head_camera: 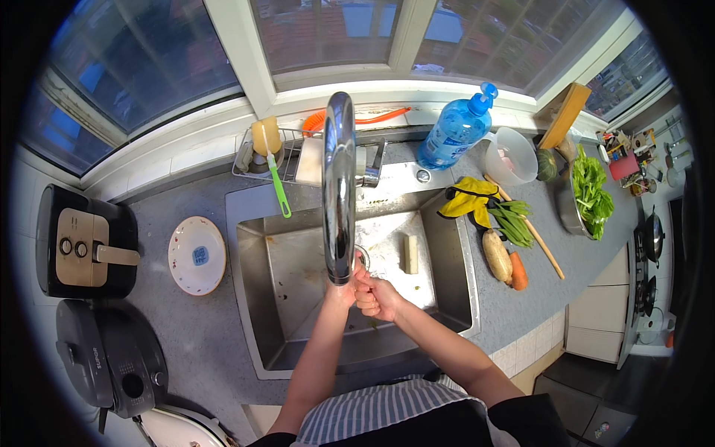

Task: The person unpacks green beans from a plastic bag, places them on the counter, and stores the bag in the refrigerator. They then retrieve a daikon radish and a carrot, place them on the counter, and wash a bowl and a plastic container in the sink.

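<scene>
My left hand (344, 291) and my right hand (381, 300) are together over the stainless-steel sink (304, 329), below the mouth of the chrome faucet (339, 184). The right hand's fingers are curled against the left hand. Part of the left hand is hidden by the faucet, and whether anything lies between the hands cannot be seen. Both look wet. On the sink floor to their right lies a pale cylindrical piece (411, 254), possibly a peeled root vegetable. The drain (364, 258) shows partly behind the hands, and small scraps dot the basin.
Right of the sink lie yellow gloves (472, 198), green beans (513, 223), a pale root (497, 257), a carrot (518, 271) and a wooden rod (539, 240). Behind stand a blue pump bottle (453, 134) and a wire rack (290, 142). Left are a plate (184, 240) and an air fryer (84, 240).
</scene>
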Available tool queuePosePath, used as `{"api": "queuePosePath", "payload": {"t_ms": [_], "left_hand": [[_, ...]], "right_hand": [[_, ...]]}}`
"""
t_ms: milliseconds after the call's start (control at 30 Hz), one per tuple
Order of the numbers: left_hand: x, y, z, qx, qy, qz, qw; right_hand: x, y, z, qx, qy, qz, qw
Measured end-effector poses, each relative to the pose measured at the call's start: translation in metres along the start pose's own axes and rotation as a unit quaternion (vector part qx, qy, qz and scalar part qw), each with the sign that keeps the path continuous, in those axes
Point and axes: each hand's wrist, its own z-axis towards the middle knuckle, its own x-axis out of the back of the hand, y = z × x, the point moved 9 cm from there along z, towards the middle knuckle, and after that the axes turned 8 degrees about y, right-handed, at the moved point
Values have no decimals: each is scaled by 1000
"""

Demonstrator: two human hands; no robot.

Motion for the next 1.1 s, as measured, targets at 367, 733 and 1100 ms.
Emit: {"api": "queuePosePath", "payload": {"t_ms": [367, 733, 1100], "left_hand": [[-13, 33, -6, -140, 231, 260, 927], [-53, 131, -50, -213, 210, 759, 578], [47, 348, -109, -230, 503, 794, 252]], "right_hand": [[24, -4, 7, 106, 37, -169, 979], [9, -43, 78, 124, 76, -7, 989], [30, -72, 87, 360, 224, -464, 778]]}}
